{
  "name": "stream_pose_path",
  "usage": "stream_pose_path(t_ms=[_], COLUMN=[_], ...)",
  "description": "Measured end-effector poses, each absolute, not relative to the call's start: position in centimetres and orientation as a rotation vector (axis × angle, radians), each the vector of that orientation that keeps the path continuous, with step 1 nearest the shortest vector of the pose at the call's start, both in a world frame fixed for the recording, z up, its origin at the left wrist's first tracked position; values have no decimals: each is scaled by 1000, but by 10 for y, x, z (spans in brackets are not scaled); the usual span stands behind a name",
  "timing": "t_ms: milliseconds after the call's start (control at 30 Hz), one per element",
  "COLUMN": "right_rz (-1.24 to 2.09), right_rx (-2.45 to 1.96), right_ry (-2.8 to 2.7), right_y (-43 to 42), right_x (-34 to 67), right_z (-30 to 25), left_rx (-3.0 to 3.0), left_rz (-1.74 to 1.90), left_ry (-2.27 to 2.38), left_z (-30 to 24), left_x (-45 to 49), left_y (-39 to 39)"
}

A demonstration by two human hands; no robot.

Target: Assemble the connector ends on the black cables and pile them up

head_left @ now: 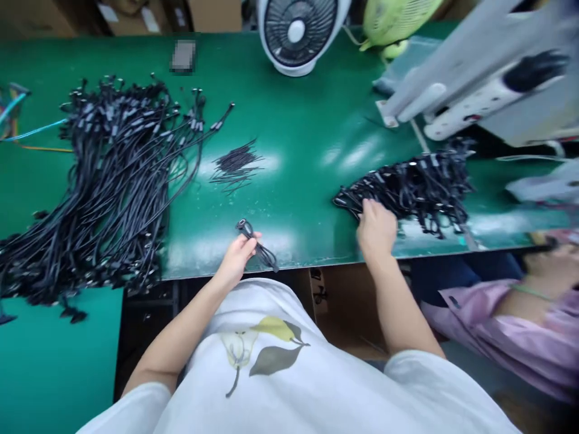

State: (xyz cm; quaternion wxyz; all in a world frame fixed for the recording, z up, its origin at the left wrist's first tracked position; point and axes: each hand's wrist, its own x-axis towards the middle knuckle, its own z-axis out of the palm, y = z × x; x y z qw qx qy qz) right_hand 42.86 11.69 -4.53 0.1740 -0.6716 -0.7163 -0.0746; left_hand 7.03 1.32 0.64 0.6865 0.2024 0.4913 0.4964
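Note:
My left hand point(239, 256) is closed around a folded black cable point(265, 255) near the table's front edge, its connector end sticking up past the fingers. Over to the right, my right hand point(377, 229) reaches to the left end of a pile of coiled black cables point(420, 184). Its fingertips touch the pile and are partly hidden, so whether they grip a cable is unclear. Between the hands and farther back lies a small heap of thin black ties point(237, 161). A large spread of long, straight black cables point(122, 175) covers the left side.
A white fan point(296, 30) stands at the back of the green table point(294, 150). A grey metal stand with a white power strip point(473, 111) rises at the right. Another person in a pink sleeve point(520, 325) sits close on the right. Cardboard boxes point(215, 15) line the back.

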Motion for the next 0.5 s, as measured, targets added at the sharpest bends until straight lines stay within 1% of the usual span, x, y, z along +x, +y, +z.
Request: stream_pose_path(t_ms=[100,233,300,400,500], right_rz=[-152,367,415,248,-117], right_rx=[-1774,-1297,-1192,-1352,-1556], right_ry=[-1948,-2235,-2400,-2439,-2240], right_y=[91,37,24,43,87], right_x=[384,276,237,246,312], right_z=[-16,10,7,-4,4], left_rx=[530,604,643,701,809], left_rz=[1145,1165,1140,1110,1096], left_ry=[1136,1147,1097,1047,1000], left_z=[7,3,4,19,54], left_x=[70,76,78,73,63], left_y=[13,15,16,13,4])
